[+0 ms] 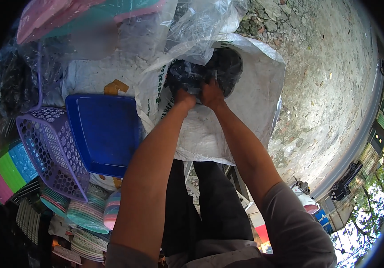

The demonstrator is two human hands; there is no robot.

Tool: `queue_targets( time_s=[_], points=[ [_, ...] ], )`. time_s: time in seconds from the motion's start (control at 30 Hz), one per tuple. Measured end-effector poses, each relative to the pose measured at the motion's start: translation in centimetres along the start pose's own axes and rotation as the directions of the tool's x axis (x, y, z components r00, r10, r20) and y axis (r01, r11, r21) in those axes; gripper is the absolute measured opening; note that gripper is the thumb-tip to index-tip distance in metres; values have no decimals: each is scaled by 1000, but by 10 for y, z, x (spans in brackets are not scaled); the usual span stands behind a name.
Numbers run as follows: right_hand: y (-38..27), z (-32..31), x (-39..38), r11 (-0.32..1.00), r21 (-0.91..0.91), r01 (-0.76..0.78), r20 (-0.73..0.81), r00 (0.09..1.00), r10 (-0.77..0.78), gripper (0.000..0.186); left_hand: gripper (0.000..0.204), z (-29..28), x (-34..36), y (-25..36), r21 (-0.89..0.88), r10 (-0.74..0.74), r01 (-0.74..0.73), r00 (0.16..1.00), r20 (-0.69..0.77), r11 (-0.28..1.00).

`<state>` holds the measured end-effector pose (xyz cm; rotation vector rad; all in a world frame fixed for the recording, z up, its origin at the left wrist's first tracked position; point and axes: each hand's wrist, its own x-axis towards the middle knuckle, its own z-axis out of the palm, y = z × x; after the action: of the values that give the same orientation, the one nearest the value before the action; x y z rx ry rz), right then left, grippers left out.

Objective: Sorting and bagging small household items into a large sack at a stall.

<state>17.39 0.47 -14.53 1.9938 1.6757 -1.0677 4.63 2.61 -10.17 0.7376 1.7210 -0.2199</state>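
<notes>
A dark bundle [229,67] with rounded ends lies on a white woven sack [254,96]; its surface looks like shiny black plastic, and what is inside cannot be made out. At its near side, my left hand [185,99] has its fingers curled against the dark material. Close beside it, my right hand [212,94] grips the bundle near its middle. The fingertips of both hands are partly hidden by the bundle. Clear plastic sheeting [196,33] bunches up just beyond it.
A blue rectangular tray [107,134] lies left of the sack, with a purple perforated basket [62,138] beyond it. Stacked coloured plates [87,212] sit at lower left. Pink and teal plastic ware [93,20] stands at the far left. Rough ground [321,98] stretches along the right.
</notes>
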Motion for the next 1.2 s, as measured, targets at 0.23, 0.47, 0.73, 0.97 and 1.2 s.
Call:
queue_targets(
  time_s=[0.23, 0.47, 0.73, 0.97, 1.2],
  points=[
    [21, -44, -54, 829, 485, 277, -220, 957, -190, 35, 47, -18, -55, 13, -250, 81, -93, 995, -61, 964],
    [-30, -180, -178, 542, 784, 304, -217, 951, -219, 14, 56, -117, -178, 14, -759, 78, 56, 987, 140, 649],
    [-85, -313, -309, 220, 918, 330, -224, 889, -400, 8, 52, -210, -366, 20, -876, 563, 6, 764, 315, 482],
    [-182, -364, -391, -492, 851, -183, -97, 867, -489, 32, 53, -273, -461, -24, -968, 712, -141, 700, 49, 205],
    [-225, -337, -422, -285, 871, -399, 141, 760, -635, 46, 41, -311, -545, -54, -921, 661, -373, 720, -212, 110]
  ],
)
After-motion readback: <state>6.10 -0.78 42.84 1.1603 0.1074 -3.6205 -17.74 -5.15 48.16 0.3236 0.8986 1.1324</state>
